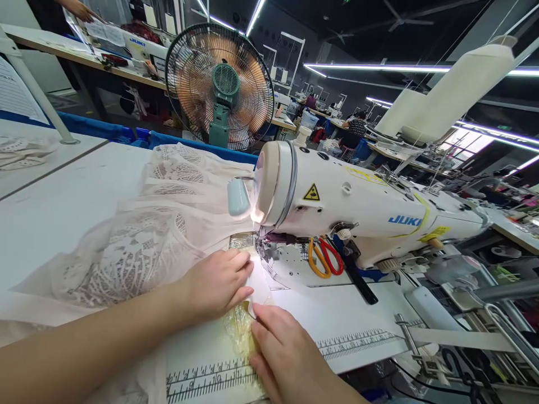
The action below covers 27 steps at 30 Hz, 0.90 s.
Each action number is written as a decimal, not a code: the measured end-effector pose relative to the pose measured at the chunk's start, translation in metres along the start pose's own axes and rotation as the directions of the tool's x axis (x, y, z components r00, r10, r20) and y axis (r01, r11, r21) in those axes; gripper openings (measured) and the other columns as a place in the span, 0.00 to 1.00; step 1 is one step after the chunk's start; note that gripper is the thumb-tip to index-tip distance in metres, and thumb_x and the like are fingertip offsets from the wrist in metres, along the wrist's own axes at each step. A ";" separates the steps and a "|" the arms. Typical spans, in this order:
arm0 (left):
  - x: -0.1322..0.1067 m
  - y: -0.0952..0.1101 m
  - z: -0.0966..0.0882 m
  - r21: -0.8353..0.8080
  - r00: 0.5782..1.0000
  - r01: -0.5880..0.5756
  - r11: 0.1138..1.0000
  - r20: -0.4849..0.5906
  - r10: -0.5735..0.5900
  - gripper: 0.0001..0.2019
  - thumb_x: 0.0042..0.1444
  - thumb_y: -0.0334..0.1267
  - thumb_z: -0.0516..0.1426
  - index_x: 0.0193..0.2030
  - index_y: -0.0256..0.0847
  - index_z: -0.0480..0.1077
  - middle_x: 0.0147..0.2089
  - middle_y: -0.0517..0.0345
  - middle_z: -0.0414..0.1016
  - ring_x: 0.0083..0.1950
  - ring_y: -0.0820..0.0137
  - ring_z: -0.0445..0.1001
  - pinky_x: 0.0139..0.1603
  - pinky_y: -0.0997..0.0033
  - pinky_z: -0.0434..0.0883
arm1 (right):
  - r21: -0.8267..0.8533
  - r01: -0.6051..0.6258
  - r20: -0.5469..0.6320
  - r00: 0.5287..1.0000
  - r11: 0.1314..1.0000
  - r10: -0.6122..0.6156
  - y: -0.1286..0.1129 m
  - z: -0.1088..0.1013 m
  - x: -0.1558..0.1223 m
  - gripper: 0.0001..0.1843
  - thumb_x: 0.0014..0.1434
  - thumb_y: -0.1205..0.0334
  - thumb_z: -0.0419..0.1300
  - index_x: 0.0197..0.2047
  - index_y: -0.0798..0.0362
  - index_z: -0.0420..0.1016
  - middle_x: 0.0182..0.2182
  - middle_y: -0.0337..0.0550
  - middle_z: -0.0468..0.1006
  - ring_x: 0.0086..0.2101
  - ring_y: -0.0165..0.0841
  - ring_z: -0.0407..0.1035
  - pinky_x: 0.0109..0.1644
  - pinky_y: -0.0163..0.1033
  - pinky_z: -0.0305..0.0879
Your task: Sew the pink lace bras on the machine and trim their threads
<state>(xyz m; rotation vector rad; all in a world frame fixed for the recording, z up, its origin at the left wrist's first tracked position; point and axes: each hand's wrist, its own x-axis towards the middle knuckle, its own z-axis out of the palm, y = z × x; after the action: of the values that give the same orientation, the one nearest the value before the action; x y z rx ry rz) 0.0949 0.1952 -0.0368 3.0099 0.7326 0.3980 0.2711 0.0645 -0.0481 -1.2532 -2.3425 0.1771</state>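
Note:
My left hand (pixel 219 280) lies close to the needle area of a white sewing machine (pixel 337 196), its fingers closed on the edge of white fabric (pixel 257 280). Lower down, my right hand (pixel 286 348) pinches the same fabric's edge between thumb and forefinger. Between the hands, a crinkled, clear yellowish film (pixel 241 328) lies on the table. Left of the machine spreads a sheer off-white lace garment (pixel 138 252), partly hidden beneath my left forearm. The fabric under the presser foot is too small to make out clearly.
Scissors with orange and red handles (pixel 326 258) lie under the machine arm, beside a black strip-like tool (pixel 362 280). A printed ruler (pixel 210 379) runs along the table's front. Behind stands a large fan (pixel 223 84). At upper left, another person's hand (pixel 82 10) rests near papers.

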 end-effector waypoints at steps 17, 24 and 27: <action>0.021 -0.011 -0.008 0.069 0.998 0.011 0.998 0.067 -0.016 0.14 0.61 0.41 0.48 0.45 0.36 0.71 0.45 0.47 0.71 0.45 0.60 0.68 0.43 0.61 0.65 | -0.038 -0.034 0.008 0.999 0.999 0.034 0.004 0.001 0.018 0.18 0.57 0.68 0.50 0.51 0.61 0.67 0.51 0.56 0.71 0.50 0.43 0.64 0.54 0.47 0.66; 0.019 -0.012 0.002 0.083 0.999 -0.036 0.996 0.036 0.033 0.18 0.61 0.43 0.47 0.46 0.32 0.71 0.44 0.45 0.72 0.42 0.59 0.68 0.42 0.60 0.66 | -0.073 -0.006 0.020 1.000 0.997 0.007 0.003 -0.002 0.017 0.19 0.57 0.68 0.51 0.51 0.64 0.68 0.51 0.59 0.71 0.51 0.45 0.65 0.55 0.47 0.66; 0.018 -0.011 0.003 0.078 0.999 0.000 0.997 0.035 -0.002 0.18 0.61 0.43 0.47 0.47 0.32 0.70 0.42 0.46 0.72 0.41 0.60 0.68 0.42 0.60 0.66 | -0.086 0.002 0.009 1.000 0.996 -0.001 0.004 0.000 0.016 0.18 0.58 0.66 0.51 0.50 0.64 0.69 0.51 0.59 0.72 0.51 0.46 0.65 0.54 0.48 0.67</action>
<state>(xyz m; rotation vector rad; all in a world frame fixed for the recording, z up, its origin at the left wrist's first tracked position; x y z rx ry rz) 0.1062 0.2131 -0.0360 3.0802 0.7646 0.3237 0.2666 0.0797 -0.0435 -1.2931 -2.3810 0.0824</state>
